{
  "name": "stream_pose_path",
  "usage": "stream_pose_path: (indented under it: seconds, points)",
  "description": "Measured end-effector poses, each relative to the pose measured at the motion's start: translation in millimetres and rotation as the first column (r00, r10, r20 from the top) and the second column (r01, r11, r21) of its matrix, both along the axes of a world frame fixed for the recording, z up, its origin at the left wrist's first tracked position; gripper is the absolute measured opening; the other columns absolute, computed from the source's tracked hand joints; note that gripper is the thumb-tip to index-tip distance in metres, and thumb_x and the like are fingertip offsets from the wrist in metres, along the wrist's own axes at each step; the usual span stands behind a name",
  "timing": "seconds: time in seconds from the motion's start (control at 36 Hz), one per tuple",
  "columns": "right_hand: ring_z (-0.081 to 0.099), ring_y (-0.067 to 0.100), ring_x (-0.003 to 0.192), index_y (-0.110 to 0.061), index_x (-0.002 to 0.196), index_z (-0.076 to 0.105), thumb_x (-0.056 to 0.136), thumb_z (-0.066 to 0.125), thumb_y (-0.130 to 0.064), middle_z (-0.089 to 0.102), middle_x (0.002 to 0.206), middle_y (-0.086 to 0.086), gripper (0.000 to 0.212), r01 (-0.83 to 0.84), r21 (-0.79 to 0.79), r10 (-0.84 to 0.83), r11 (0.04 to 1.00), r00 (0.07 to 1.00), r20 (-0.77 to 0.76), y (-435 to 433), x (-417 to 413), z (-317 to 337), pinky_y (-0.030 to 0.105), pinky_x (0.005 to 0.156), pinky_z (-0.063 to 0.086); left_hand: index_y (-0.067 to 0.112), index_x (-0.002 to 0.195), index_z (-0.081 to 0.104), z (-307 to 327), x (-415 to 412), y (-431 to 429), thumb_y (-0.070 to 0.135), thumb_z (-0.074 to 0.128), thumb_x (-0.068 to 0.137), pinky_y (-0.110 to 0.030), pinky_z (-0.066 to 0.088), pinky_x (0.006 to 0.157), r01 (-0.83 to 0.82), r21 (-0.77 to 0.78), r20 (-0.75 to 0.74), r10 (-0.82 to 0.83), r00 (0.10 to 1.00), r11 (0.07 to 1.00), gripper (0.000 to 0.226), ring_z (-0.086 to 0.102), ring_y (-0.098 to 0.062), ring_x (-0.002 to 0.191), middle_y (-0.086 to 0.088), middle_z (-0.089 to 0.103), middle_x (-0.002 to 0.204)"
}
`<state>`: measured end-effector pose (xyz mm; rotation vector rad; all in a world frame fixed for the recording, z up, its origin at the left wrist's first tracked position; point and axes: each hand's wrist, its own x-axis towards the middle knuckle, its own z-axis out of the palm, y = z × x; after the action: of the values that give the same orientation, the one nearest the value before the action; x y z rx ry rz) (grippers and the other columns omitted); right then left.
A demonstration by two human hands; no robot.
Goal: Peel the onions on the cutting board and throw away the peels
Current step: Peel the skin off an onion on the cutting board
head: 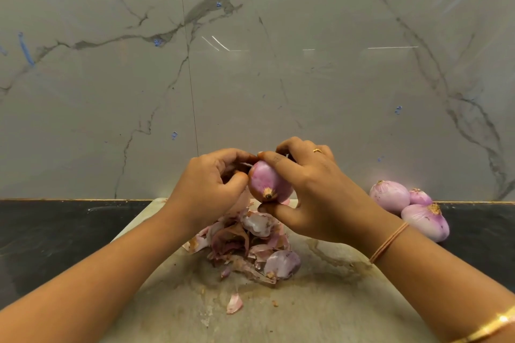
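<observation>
Two hands up at frame centre, both on one onion (266,181), held in the air just above the cutting board (320,301). My right hand (309,198) grips it: index finger lies over the top, thumb props it from underneath, the rest of the fingers (303,147) curl round the far side. My left hand (206,189) is at the onion's left side, thumb pressed against the skin, other fingers curled in toward the top end and pinching there; a pale sliver shows between them, can't tell if it is peel or bare flesh. Onion is pink-purple, mostly stripped, root end pointing at the camera, a brownish strip of skin along its left edge. Directly below, lower centre of frame, a heap of peels (245,245) sits on the board, pink and brown, papery, some curled. One loose peel scrap (234,303) lies apart from the heap, nearer the bottom of the frame. Board is pale, stained, with small crumbs. Three peeled onions (425,221) are clustered at right of frame, touching each other, on the dark surface (55,231) just off the board's right edge. Grey marble wall (250,64) with dark veins fills the upper half. Gold ring (317,150) on a right finger, thin band (388,242) round the right wrist, gold bangle (490,326) lower on that forearm at bottom right.
</observation>
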<state>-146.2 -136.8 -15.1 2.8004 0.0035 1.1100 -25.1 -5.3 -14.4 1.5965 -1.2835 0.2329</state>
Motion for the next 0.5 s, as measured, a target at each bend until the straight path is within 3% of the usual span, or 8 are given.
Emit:
stream_pose_path:
  seconds: [0.11,0.19,0.25,0.36,0.5]
  points:
    - [0.056,0.026,0.085,-0.008,0.123,0.059,0.071,0.065,-0.043,0.057,0.101,0.01,0.063,0.034,0.013,-0.034,0.999,0.999,0.009,-4.0,0.0,-0.8,0.038,0.075,0.043,0.026,0.095,0.061,-2.2,-1.7,-1.0,0.027,0.054,0.079,-0.03,0.056,0.079,0.058,-0.028,-0.134,-0.061,0.989,0.998,0.018,0.067,-0.011,0.086,0.009,0.071,0.088]
    - [0.056,0.025,0.084,-0.008,0.123,0.059,0.071,0.065,-0.042,0.057,0.1,0.009,0.063,0.043,0.003,-0.043,0.999,0.999,0.012,-4.5,0.2,-1.0,0.037,0.075,0.041,0.022,0.094,0.059,-0.1,-2.6,-1.2,0.043,0.067,0.082,-0.027,0.056,0.08,0.085,-0.009,-0.16,-0.085,0.983,0.996,0.025,0.066,-0.008,0.089,0.005,0.07,0.092]
    - [0.056,0.026,0.084,-0.008,0.122,0.059,0.071,0.065,-0.041,0.057,0.1,0.01,0.061,0.036,-0.001,-0.036,0.999,0.999,0.019,-4.6,0.4,-1.1,0.037,0.075,0.041,0.019,0.094,0.059,0.5,-3.9,-2.0,0.038,0.061,0.078,-0.026,0.055,0.08,0.102,0.024,-0.173,-0.096,0.98,0.994,0.025,0.065,-0.007,0.088,0.002,0.068,0.096]
    - [0.058,0.027,0.086,-0.007,0.123,0.059,0.07,0.066,-0.039,0.058,0.103,0.011,0.062,0.035,-0.02,-0.034,0.999,0.999,0.042,-6.0,1.5,-1.8,0.034,0.079,0.037,0.011,0.097,0.06,-0.1,-2.5,-4.4,0.018,0.056,0.091,-0.032,0.053,0.083,0.096,0.05,-0.142,-0.088,0.986,0.994,0.01,0.062,-0.017,0.093,-0.003,0.066,0.099]
    - [0.06,0.029,0.091,-0.005,0.124,0.058,0.068,0.071,-0.031,0.059,0.108,0.014,0.063,0.012,-0.015,-0.011,1.0,0.998,0.057,-6.3,2.9,-2.7,0.035,0.084,0.035,0.014,0.1,0.059,-1.6,0.1,-4.8,0.017,0.05,0.095,-0.034,0.051,0.082,0.049,0.084,-0.068,-0.043,0.997,0.995,0.01,0.059,-0.018,0.093,-0.004,0.064,0.099]
